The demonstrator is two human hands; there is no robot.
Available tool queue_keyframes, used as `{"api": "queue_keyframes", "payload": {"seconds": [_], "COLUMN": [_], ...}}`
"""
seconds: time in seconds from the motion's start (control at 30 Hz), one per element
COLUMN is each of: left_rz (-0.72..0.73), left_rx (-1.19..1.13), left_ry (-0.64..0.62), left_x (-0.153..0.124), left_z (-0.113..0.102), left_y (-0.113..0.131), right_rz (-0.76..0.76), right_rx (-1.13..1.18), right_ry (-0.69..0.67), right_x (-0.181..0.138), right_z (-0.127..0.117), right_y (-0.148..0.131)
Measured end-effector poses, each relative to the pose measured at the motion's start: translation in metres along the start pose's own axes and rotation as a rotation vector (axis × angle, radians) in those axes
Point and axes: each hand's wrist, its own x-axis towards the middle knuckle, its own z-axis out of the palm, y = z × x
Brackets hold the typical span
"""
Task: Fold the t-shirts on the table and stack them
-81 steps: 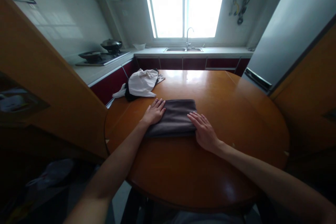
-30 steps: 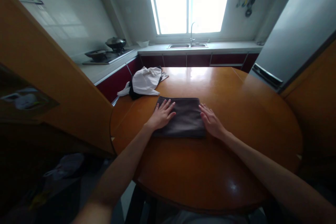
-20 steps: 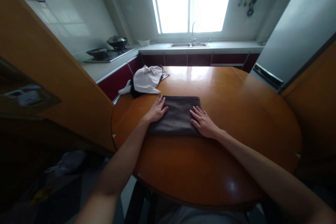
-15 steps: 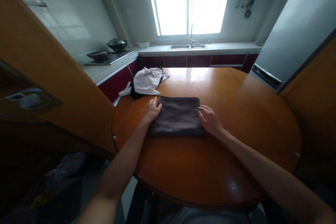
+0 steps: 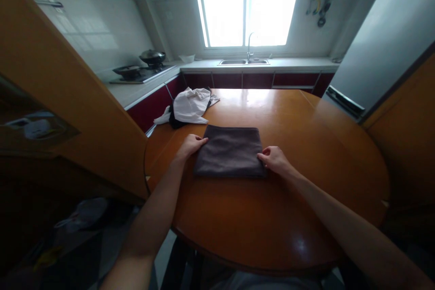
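A folded dark grey cloth (image 5: 231, 152) lies flat on the wooden table (image 5: 306, 145), roughly rectangular with slight wrinkles on top. At its left edge, the thumb and fingers of my left hand (image 5: 192, 144) are closed in a pinch on the fabric. My right hand (image 5: 275, 159) pinches the opposite edge, a little nearer to me, with its fingers curled together. What kind of cloth item it is cannot be made out. Beyond it to the left, white and black clothes (image 5: 192, 106) lie in a loose heap.
The table has a rounded rim. Behind it runs a counter with a sink (image 5: 233, 61) under a window. To the left are a stove (image 5: 146, 74) with a lidded wok (image 5: 152, 57) and a second pan (image 5: 127, 70). A refrigerator (image 5: 377, 45) stands at the right.
Both hands have slid toward me along the cloth's side edges, and their fingers have closed from a looser touch into a pinch. The cloth has hardly moved.
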Motion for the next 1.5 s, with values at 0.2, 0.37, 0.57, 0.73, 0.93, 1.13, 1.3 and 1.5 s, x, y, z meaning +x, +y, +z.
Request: {"api": "queue_keyframes", "payload": {"seconds": [0.2,0.37,0.57,0.73,0.93,1.13,1.3,1.5], "left_rz": [0.032,0.005,-0.067,-0.140,-0.039,0.066,0.082,0.137], "left_rx": [-0.005,-0.099,-0.189,-0.183,-0.114,-0.131,-0.164,-0.208], "left_ry": [0.010,-0.038,0.018,0.036,-0.076,-0.215,-0.322,-0.361], "left_x": [0.001,0.003,-0.001,-0.001,0.010,0.040,0.054,0.069], "left_z": [-0.002,-0.002,-0.003,0.002,0.044,0.135,0.236,0.342], "left_y": [0.000,-0.007,0.000,0.021,0.067,0.148,0.233,0.308], "right_rz": [0.053,0.048,0.069,0.077,0.098,0.063,0.139,0.279], "right_rx": [0.168,0.247,0.366,0.366,0.370,0.283,-0.029,-0.283], "right_ry": [-0.085,-0.086,-0.154,-0.164,-0.131,0.022,0.322,0.556], "right_x": [-0.001,-0.002,0.003,0.018,0.045,0.069,0.093,0.119], "right_z": [-0.001,-0.004,-0.013,-0.028,-0.074,-0.160,-0.245,-0.324], "right_y": [-0.005,-0.008,-0.010,-0.005,0.036,0.108,0.182,0.231]}}
